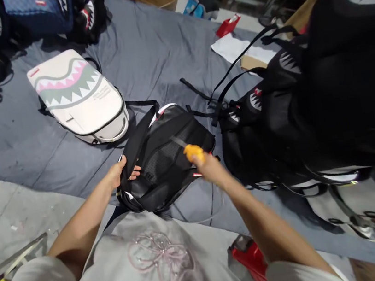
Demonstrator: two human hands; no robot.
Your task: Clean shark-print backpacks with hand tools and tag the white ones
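Gray shirt [122, 270] nearest camera, pink looped decoration on chest. From left: blue checked bags [39, 17] with shark-teeth prints, upper left on gray cloth [156, 47]. Next, white backpack [78, 95], lying flat, pink and gray-green toothed bands, small red label at top corner. Left hand [117, 172] closed around black strap [137, 143], fingertips showing past its far side. Black backpack [168, 154] center, on the cloth just in front of the shirt, strap side up, mesh-like back panel visible, white trim at the upper edge. Right hand [204, 163] wrapped around orange tool [194, 153]; its thin tip is motion-blurred, points up-left over the back panel, contact can't be told. White sheet [239, 48] and red item [228, 25] upper right of center. Far right, piled black bags [275, 119] with toothed prints, loose straps reaching left; pale bags [353, 201] below them. Another red item [251, 261] low, by right forearm.
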